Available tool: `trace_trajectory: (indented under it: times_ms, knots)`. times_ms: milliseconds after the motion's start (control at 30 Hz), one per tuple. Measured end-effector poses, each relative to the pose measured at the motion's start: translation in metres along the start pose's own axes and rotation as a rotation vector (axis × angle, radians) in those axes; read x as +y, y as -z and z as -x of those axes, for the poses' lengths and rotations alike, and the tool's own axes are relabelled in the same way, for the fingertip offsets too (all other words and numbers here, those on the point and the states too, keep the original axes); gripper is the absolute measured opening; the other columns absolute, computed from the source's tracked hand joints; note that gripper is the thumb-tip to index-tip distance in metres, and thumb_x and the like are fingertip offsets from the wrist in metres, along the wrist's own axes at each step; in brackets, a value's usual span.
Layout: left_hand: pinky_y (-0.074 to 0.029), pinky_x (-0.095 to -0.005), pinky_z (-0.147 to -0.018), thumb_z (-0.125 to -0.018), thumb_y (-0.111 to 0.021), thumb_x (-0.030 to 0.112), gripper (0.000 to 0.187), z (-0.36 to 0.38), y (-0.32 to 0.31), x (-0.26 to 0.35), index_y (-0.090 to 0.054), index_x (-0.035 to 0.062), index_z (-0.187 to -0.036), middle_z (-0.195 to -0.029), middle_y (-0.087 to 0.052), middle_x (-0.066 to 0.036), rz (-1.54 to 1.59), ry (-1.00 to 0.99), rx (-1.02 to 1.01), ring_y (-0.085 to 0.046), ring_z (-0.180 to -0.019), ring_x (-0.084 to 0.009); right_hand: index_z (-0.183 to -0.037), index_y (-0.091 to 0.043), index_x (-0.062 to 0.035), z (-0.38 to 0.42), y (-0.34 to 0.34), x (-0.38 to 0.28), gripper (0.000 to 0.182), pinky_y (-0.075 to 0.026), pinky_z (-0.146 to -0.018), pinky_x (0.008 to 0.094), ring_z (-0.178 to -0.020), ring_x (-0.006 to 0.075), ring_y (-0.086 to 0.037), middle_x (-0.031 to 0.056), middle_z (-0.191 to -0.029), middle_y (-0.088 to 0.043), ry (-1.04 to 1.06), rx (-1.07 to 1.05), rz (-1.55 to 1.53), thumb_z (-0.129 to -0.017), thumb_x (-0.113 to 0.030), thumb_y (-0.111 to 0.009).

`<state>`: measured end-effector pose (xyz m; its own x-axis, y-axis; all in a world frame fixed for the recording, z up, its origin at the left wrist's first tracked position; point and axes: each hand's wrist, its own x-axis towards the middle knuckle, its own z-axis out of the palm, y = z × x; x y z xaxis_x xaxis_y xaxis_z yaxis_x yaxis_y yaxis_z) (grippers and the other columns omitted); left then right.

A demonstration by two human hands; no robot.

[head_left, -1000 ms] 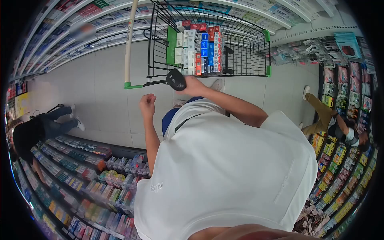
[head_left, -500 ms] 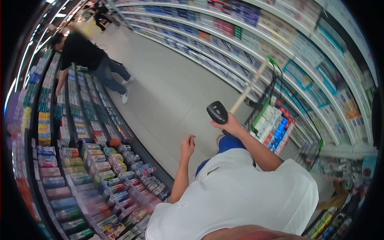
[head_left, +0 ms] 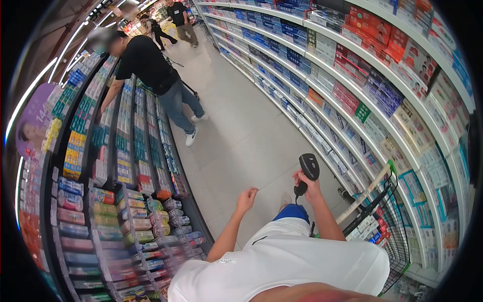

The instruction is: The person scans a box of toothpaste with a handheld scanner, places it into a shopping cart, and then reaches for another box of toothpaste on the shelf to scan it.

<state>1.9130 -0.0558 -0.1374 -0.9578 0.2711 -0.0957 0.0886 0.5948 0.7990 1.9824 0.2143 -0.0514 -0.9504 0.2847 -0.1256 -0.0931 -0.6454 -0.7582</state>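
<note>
My right hand (head_left: 310,189) is wrapped round the handle of a black handheld barcode scanner (head_left: 310,167), whose rounded head points up and away from me. A cord hangs from the bottom of its grip. My left hand (head_left: 246,200) is in the air to the left, between my body and the left shelves. Its fingers are loosely curled, with nothing visible in them. Close to my right forearm stands a shopping cart (head_left: 397,226) with a pale bar along its top and boxed goods (head_left: 371,229) inside.
Stepped shelves (head_left: 146,201) of packaged toothbrushes and boxes line the left. Tall white shelves (head_left: 322,65) of boxed goods run along the right. A person in a black shirt (head_left: 146,63) reaches into the left shelves. Other people (head_left: 176,15) stand farther down the aisle floor (head_left: 236,136).
My view has turned, showing more of the right shelves. The scanner, still in my right hand, is more upright and farther right. The cart now sits lower right, and the nearby person appears closer.
</note>
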Motion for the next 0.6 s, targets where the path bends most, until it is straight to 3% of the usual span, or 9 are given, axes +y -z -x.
trace_trajectory:
  times_ms: [67, 167, 400, 600]
  knots:
    - [-0.042, -0.0373, -0.052, -0.091, -0.056, 0.027, 0.023, -0.055, 0.007, 0.025, -0.066, 0.0069, -0.095, -0.061, -0.061, -0.013, -0.147, -0.097, -0.139, -0.056, -0.051, -0.0257, -0.097, -0.056, -0.0045, -0.029, 0.008, -0.004, 0.015, -0.045, -0.057, 0.0265, -0.065, 0.0146, -0.057, 0.0125, -0.082, -0.061, 0.009, 0.052, -0.007, -0.085, -0.011, -0.062]
    - [-0.043, -0.0378, -0.052, -0.091, -0.057, 0.026, 0.022, -0.12, 0.006, 0.036, -0.066, 0.0065, -0.094, -0.061, -0.061, -0.013, -0.121, -0.186, -0.099, -0.057, -0.052, -0.0272, -0.096, -0.055, -0.0043, -0.067, 0.016, -0.007, 0.015, -0.044, -0.056, 0.0263, -0.062, 0.0147, -0.057, 0.0108, -0.079, -0.061, 0.014, 0.107, 0.039, -0.084, -0.011, -0.063]
    - [-0.045, -0.0384, -0.053, -0.089, -0.058, 0.027, 0.022, -0.2, -0.001, 0.027, -0.066, 0.0062, -0.092, -0.061, -0.061, -0.014, -0.061, -0.16, -0.102, -0.059, -0.054, -0.0282, -0.095, -0.057, -0.0034, -0.14, 0.009, -0.017, 0.018, -0.045, -0.056, 0.0257, -0.062, 0.0135, -0.057, 0.0069, -0.073, -0.059, -0.016, 0.156, 0.198, -0.079, -0.004, -0.065]
    - [-0.047, -0.0391, -0.058, -0.086, -0.06, 0.027, 0.023, -0.273, 0.001, 0.018, -0.068, 0.0062, -0.092, -0.066, -0.063, -0.016, -0.103, -0.114, -0.24, -0.062, -0.061, -0.0304, -0.092, -0.058, -0.0023, -0.212, -0.01, -0.014, 0.018, -0.044, -0.053, 0.0258, -0.057, 0.014, -0.057, 0.0062, -0.069, -0.059, -0.044, 0.231, 0.252, -0.077, -0.004, -0.068]
